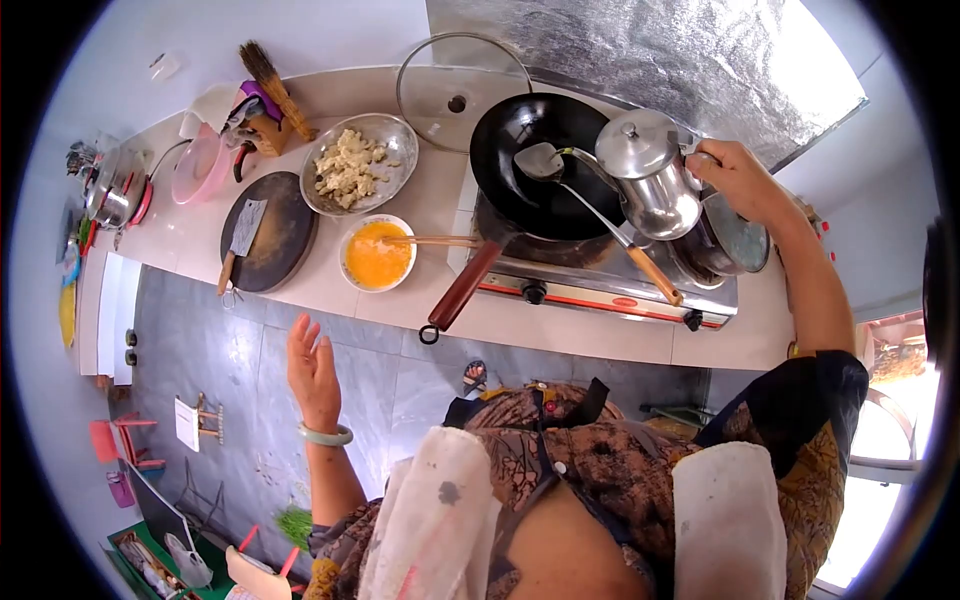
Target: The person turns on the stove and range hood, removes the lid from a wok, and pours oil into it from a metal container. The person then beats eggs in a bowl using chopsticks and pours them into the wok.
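Note:
My right hand (742, 178) grips the handle of a shiny metal pot with a spout (660, 190), its lid on. The pot is tilted, with its spout over the black wok (525, 140) on the stove. A spatula (590, 205) rests in the wok, its wooden handle end hanging over the stove's front. My left hand (314, 375) is held in the air in front of the counter, fingers stretched and holding nothing. Nearest it are a bowl of beaten egg (375, 262) with chopsticks (435, 240) across its rim and a round chopping board (285, 235).
A cleaver (243, 235) lies on the board. Behind stands a metal bowl of pale food pieces (352, 168). A glass lid (430, 85) leans against the wall. A lidded pot (738, 235) sits on the stove's right burner. The wok's handle (465, 290) sticks out past the counter edge.

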{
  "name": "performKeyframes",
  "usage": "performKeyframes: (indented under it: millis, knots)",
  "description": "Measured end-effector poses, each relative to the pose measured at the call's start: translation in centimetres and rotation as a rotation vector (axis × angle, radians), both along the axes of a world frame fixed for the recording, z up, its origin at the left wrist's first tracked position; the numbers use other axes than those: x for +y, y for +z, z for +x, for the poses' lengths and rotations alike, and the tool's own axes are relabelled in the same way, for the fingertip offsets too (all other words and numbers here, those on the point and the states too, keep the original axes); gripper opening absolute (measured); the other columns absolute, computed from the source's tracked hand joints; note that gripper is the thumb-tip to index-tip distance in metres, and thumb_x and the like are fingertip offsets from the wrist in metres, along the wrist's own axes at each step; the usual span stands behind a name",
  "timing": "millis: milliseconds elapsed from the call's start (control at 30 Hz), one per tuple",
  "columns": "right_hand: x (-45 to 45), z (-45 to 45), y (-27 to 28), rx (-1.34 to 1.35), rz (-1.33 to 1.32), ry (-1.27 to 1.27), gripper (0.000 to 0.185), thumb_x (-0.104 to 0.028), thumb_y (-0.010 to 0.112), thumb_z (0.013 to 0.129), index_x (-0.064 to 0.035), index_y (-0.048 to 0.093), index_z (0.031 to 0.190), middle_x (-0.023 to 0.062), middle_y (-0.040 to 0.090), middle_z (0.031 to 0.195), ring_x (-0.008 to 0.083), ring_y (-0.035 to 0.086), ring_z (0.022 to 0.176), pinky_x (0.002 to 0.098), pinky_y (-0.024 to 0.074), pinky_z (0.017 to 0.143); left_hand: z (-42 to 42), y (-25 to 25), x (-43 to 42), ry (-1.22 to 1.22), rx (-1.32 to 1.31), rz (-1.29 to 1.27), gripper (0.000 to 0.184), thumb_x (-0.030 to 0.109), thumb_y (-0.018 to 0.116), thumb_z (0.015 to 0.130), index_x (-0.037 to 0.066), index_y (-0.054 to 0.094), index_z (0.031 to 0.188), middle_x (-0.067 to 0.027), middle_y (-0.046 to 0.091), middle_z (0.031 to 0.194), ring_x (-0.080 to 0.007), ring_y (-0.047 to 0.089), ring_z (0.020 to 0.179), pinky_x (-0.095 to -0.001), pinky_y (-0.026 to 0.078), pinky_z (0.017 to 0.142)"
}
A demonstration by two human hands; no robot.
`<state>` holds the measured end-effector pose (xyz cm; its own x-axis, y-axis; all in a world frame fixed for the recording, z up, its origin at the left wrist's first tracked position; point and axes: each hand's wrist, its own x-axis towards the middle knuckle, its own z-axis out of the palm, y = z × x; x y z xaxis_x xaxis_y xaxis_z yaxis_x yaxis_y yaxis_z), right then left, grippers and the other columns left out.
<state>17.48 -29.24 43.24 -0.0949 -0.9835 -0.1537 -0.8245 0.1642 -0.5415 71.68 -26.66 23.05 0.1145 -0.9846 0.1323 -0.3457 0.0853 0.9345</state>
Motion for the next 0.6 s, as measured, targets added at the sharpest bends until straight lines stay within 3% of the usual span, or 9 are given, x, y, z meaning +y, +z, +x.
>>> performKeyframes:
  millis: [600]
  knots:
    - [-6.3,-3.2,-2.2,0.109,-0.127,-0.106,0.038,-0.037,0.054,0.092,-0.0009,0.058,0.079,-0.0004,0.042,0.064,0.0108,0.038,0.061,0.0311,0.0342,0.058,0.8,-1.2,-0.3,0.045,0.071,0.107,0.039,0.003,0.051,0.092,0.002,0.046,0.131,-0.0124,0.049,0.131,-0.0240,0.052,0.116,-0.0324,0.043,0.095]
